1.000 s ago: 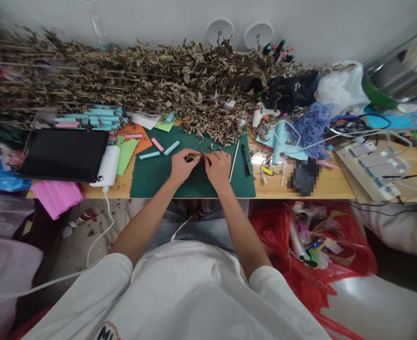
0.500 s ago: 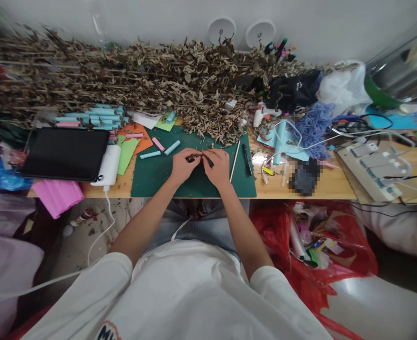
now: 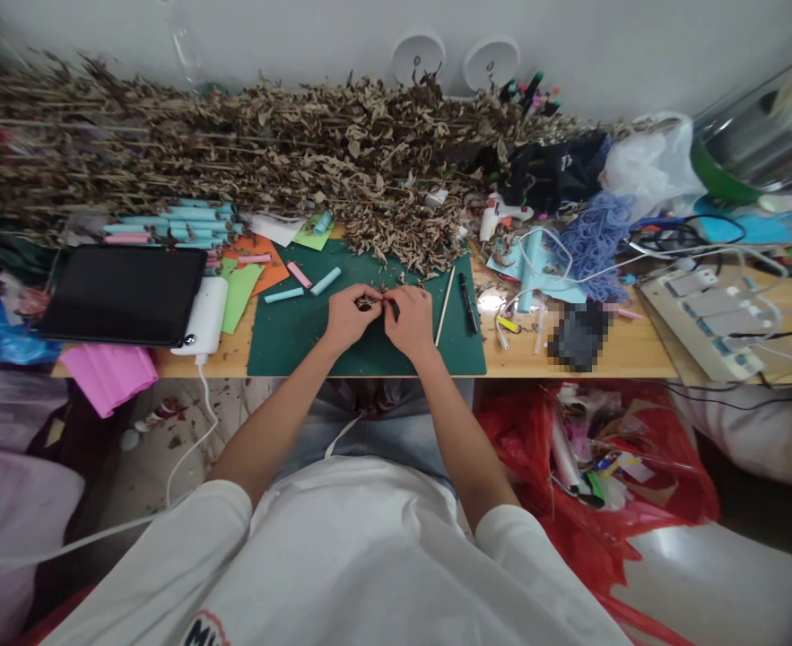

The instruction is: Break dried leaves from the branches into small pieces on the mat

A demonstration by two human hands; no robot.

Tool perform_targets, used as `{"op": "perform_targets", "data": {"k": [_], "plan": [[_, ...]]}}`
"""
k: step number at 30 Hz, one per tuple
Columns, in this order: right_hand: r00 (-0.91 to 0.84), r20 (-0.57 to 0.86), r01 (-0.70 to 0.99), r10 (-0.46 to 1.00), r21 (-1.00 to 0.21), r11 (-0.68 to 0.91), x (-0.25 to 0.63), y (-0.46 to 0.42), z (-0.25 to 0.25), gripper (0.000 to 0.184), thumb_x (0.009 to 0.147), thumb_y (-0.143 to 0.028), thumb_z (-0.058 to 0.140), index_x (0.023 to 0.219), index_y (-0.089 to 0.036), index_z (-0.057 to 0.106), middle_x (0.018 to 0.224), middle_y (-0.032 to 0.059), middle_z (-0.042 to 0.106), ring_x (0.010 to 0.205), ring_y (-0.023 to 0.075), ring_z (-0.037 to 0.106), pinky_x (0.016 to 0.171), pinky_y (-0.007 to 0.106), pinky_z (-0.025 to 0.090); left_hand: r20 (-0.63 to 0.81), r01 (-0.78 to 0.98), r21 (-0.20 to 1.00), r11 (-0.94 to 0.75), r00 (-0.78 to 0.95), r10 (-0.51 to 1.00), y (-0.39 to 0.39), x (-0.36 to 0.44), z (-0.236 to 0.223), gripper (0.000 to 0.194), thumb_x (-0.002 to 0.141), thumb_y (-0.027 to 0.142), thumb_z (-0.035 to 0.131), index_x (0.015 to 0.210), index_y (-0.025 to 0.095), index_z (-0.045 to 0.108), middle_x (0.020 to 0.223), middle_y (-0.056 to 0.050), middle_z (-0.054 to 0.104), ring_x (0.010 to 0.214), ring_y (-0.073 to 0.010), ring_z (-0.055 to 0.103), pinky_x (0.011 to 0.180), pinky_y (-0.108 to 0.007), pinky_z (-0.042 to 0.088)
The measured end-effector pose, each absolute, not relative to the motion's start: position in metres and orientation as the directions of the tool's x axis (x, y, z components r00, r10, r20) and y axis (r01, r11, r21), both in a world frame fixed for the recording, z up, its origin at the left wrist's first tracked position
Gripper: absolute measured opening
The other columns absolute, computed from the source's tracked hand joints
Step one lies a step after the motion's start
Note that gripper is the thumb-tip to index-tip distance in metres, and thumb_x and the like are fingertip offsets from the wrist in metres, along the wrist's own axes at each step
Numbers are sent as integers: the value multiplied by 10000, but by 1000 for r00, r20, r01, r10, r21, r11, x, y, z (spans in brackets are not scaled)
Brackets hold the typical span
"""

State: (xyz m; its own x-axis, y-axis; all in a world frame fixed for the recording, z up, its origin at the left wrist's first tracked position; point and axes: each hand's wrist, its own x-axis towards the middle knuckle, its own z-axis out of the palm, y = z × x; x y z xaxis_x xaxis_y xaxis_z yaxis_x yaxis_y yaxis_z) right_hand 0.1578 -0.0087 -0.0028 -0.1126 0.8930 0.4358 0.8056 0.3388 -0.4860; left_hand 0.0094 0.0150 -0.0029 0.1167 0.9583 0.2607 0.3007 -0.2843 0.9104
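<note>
Over the green cutting mat (image 3: 294,336), my left hand (image 3: 350,318) is closed around a few brown dried leaves (image 3: 367,304) that show between thumb and fingers. The fingertips of my right hand (image 3: 410,321) meet those of the left and pinch at the same brown bits, largely hidden by the fingers. A loose heap of dried leaves (image 3: 409,238) lies on the mat's far edge, just beyond both hands. To the left on the mat rest two blue paper rolls (image 3: 326,281) and a pink roll (image 3: 299,274). A thin wooden stick (image 3: 445,305) and a black pen (image 3: 468,303) lie at the right.
Long dried leafy stalks (image 3: 234,152) fill the table's back. At left are a black tablet (image 3: 123,294), a white power bank (image 3: 207,314) and stacked blue rolls (image 3: 180,222). Rightward lie a glue gun (image 3: 496,215), blue yarn (image 3: 594,247) and a power strip (image 3: 701,318).
The fingers of both hands have shifted slightly, with my right fingers bending in more at the pinch. Everything on the table stays in place.
</note>
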Motion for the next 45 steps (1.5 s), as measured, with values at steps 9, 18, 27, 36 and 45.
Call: {"op": "perform_targets", "data": {"k": [9,18,27,36,45], "plan": [[-8,441,847,898,-474,241,158,-11,0,157,933,-225,484,910,-201,638,944,78,700,953,237,596,937,416,357,245,333,904,-268,108,963,14,11,-2,70,710,165,672,768,176,709,807,-25,734,756,-162,663,735,-286,502],[-21,396,831,918,-504,237,160,-7,-5,305,970,-216,405,1187,-191,618,1085,115,713,1007,249,613,929,419,381,308,320,888,-329,117,944,16,8,-1,95,774,188,664,844,189,728,870,-38,716,816,-164,659,781,-294,509],[-127,374,808,919,-498,315,162,-6,-3,209,960,-253,467,978,-214,671,1003,72,703,981,236,585,872,373,394,303,336,881,-333,139,943,17,8,-2,123,761,145,648,843,188,729,860,-31,724,813,-162,664,786,-287,500],[-144,397,891,907,-346,293,155,-12,-1,170,936,-230,481,920,-202,648,951,79,681,955,240,553,916,410,341,264,418,857,-302,147,953,15,13,1,143,700,93,651,797,182,706,823,-22,719,782,-163,650,768,-288,501],[34,417,879,908,-445,171,159,-12,-3,253,970,-256,438,995,-205,685,1008,106,704,1008,262,574,954,452,345,301,403,855,-326,126,945,13,13,2,122,731,114,631,792,196,698,826,-22,710,784,-162,645,764,-287,505]]}}
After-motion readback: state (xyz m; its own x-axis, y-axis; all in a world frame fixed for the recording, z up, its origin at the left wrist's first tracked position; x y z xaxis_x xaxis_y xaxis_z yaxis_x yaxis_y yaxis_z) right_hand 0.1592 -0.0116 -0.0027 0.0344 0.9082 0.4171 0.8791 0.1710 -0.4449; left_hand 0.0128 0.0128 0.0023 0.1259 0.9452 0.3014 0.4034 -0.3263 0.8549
